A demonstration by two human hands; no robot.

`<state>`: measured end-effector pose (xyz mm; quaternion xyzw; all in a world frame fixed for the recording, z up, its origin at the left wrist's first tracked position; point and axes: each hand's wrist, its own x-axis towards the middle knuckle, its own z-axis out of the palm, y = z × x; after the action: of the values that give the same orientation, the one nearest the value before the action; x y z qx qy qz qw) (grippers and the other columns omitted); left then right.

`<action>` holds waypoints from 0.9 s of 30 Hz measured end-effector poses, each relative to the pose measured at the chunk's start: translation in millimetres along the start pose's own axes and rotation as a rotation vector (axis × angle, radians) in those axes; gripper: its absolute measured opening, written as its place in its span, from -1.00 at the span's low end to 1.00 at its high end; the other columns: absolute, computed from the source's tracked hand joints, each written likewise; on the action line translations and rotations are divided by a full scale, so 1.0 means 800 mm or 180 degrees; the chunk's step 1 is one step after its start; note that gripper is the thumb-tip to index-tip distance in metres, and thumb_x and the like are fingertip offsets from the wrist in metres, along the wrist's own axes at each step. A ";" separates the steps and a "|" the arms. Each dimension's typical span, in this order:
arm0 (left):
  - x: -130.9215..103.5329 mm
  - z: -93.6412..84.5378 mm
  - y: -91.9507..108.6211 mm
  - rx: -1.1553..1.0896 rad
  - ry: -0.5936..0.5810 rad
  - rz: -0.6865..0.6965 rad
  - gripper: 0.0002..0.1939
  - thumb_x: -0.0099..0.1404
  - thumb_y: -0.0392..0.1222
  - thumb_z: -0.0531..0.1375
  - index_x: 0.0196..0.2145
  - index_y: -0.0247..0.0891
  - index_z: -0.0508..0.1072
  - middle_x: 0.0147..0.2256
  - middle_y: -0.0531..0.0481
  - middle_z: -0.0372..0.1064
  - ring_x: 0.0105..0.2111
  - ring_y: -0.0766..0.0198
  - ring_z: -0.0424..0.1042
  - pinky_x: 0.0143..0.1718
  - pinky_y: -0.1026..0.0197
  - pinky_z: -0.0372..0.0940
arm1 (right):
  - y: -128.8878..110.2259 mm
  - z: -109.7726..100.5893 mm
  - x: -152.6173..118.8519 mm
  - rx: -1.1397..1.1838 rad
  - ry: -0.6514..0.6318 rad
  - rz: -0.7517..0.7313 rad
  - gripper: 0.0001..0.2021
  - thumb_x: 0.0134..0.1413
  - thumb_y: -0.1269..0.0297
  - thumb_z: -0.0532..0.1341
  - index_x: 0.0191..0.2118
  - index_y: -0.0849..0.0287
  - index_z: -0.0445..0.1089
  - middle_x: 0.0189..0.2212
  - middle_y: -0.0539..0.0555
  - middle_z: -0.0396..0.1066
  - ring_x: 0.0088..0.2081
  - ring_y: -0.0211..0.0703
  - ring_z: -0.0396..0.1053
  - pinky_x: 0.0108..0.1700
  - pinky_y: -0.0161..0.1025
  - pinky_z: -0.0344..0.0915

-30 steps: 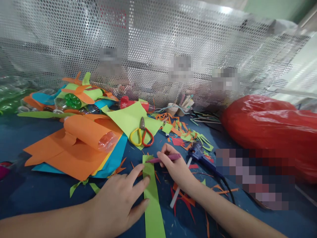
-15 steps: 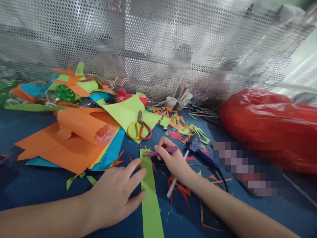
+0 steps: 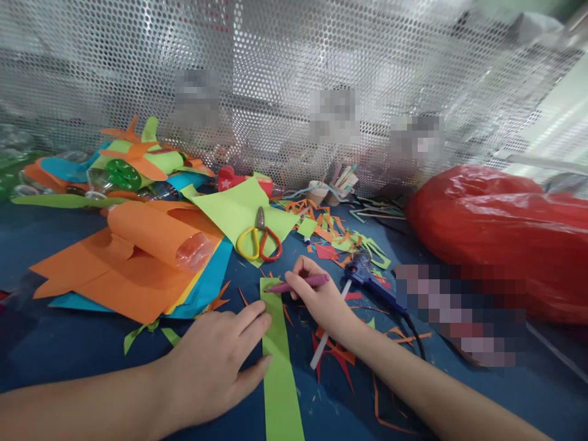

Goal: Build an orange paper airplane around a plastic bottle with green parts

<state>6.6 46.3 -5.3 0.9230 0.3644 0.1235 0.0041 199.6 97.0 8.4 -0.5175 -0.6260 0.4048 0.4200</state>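
Note:
A long strip of green paper [image 3: 278, 367] runs from the near edge up the blue table. My left hand [image 3: 220, 361] lies at its left side with fingers stretched out, the tips resting on the strip's edge. Between the thumb and fingers of my right hand [image 3: 316, 300] is a purple marker [image 3: 303, 283], its tip at the top end of the strip. Just beyond lie scissors [image 3: 260, 236] with one yellow and one red handle, partly on a green sheet [image 3: 243, 205]. Right of my right hand is a blue glue gun [image 3: 374, 285] with a white glue stick [image 3: 328, 334].
Orange paper [image 3: 101, 269] lies stacked over blue sheets at left, with an orange-wrapped bottle [image 3: 147, 231] on top. Paper-covered bottles [image 3: 151, 159] stand behind. Paper scraps [image 3: 331, 226] litter the middle. A red plastic bag [image 3: 496, 233] sits at right, before a perforated metal screen [image 3: 285, 73].
The marker tip has shifted very slightly left at the strip's top, and my right hand's fingers moved a little with it. My left hand stays almost where it was.

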 end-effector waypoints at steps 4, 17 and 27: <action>0.002 -0.001 0.001 0.0021 -0.0024 0.0011 -0.59 0.34 -0.11 -0.01 0.07 -0.27 0.33 0.07 -0.15 0.34 -0.29 0.04 0.51 -0.34 -0.08 0.45 | 0.001 0.001 0.001 -0.0034 -0.0059 -0.0026 -0.77 0.06 0.23 0.16 -0.53 0.11 0.13 -0.68 -0.13 0.19 -0.58 -0.29 0.12 -0.48 -0.33 0.05; 0.003 -0.003 0.001 0.0032 -0.0113 -0.0003 -0.61 0.33 -0.11 -0.01 0.06 -0.24 0.34 0.09 -0.17 0.32 -0.33 0.07 0.51 -0.34 -0.05 0.43 | -0.002 0.005 -0.001 -0.0040 -0.0066 -0.0056 -0.76 0.05 0.16 0.16 -0.52 0.09 0.11 -0.65 -0.13 0.17 -0.58 -0.28 0.14 -0.48 -0.32 0.08; 0.003 -0.005 0.002 0.0028 -0.0210 -0.0016 -0.61 0.34 -0.11 -0.02 0.07 -0.24 0.32 0.10 -0.16 0.30 -0.31 0.05 0.51 -0.37 -0.06 0.45 | 0.009 0.006 -0.001 0.0023 0.0018 -0.0234 -0.74 0.09 0.16 0.16 -0.50 0.08 0.07 -0.58 -0.13 0.07 -0.52 -0.26 0.18 -0.38 -0.28 0.16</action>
<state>8.3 46.2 -0.5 0.9257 0.3669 0.0914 0.0123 197.0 96.5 0.2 -0.4938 -0.6420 0.3899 0.4382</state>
